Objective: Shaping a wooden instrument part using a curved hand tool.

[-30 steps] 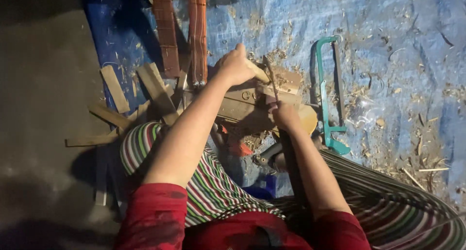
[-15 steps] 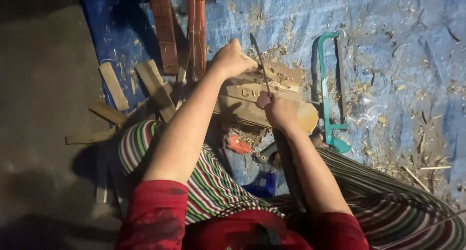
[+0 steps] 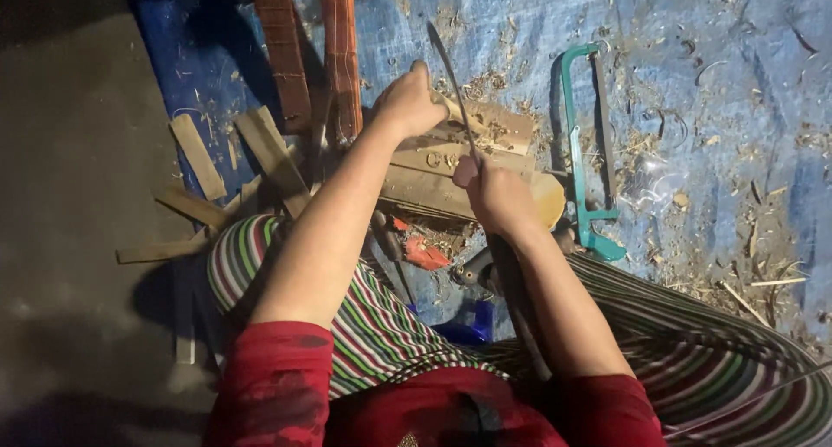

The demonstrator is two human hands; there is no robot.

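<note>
My left hand (image 3: 407, 100) grips a small pale piece of wood (image 3: 452, 109) and holds it down on a flat wooden block (image 3: 442, 165) lying on the blue tarp. My right hand (image 3: 487, 187) is closed around the handle of a long dark knife (image 3: 451, 83), whose blade points up and away past the left hand. The blade runs just beside the piece of wood. Both forearms reach out from red sleeves over striped cloth on my legs.
A teal-framed hacksaw (image 3: 582, 143) lies right of the block. Two long brown slats (image 3: 310, 48) stretch away at the top. Loose wood strips (image 3: 243, 165) lie at the left. A red scrap (image 3: 425, 252) and a blue object (image 3: 464, 326) sit near my knees. Shavings litter the blue tarp (image 3: 711, 83).
The knife in my right hand has risen, and its blade now reaches farther up past the left hand. The left hand has kept its place on the block.
</note>
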